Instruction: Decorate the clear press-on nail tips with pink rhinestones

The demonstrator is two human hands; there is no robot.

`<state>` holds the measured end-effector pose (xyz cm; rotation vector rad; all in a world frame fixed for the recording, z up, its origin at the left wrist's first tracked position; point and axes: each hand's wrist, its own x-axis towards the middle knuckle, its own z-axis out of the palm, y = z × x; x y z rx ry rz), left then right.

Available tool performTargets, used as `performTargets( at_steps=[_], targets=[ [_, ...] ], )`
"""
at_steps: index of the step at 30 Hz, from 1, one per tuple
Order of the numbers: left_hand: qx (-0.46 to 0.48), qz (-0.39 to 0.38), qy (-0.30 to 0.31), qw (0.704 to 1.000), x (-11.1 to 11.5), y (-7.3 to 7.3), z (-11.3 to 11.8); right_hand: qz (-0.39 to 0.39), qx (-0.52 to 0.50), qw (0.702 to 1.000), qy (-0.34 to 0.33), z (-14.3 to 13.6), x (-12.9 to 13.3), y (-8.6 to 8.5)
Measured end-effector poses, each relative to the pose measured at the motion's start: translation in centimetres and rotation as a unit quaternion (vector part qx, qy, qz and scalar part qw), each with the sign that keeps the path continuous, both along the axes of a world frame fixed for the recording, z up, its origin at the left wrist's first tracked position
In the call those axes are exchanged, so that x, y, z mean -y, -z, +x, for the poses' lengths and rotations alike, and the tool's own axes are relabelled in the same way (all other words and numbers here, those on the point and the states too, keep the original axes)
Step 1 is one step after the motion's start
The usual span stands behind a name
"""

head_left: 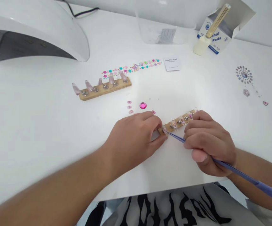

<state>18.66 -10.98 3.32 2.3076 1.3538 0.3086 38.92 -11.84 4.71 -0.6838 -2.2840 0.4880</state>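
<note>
My left hand (136, 135) pinches the left end of a wooden nail stand (178, 121), thumb and finger closed around the end false nail (164, 130). Several clear false nails with small pink decorations stand along this strip. In my right hand (211, 142) is a pair of blue-purple tweezers (235, 171), its thin tip touching that end nail. The fingers wrap round its shaft, and the flat end sticks out to the lower right. Whether the tip holds a gem is too small to tell. My right fingers are close to the strip's far end.
Behind lies a second wooden stand (105, 89) with several pale pink nails. Near it are a round pink gem (143, 105), flower stickers (135, 67) and an alcohol pad packet (172, 64). A white lamp (39, 28), a bottle (201, 45), a box (217, 36) and silver gems (244, 75) stand or lie around.
</note>
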Motion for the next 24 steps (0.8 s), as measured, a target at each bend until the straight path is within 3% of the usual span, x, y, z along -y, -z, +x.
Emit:
performTargets(
  at_steps=[24],
  targets=[
    [-0.004,0.002,-0.002,1.0,0.02,0.03,0.03,-0.001,0.003,1.0,0.011,0.01,0.25,-0.15]
  ],
)
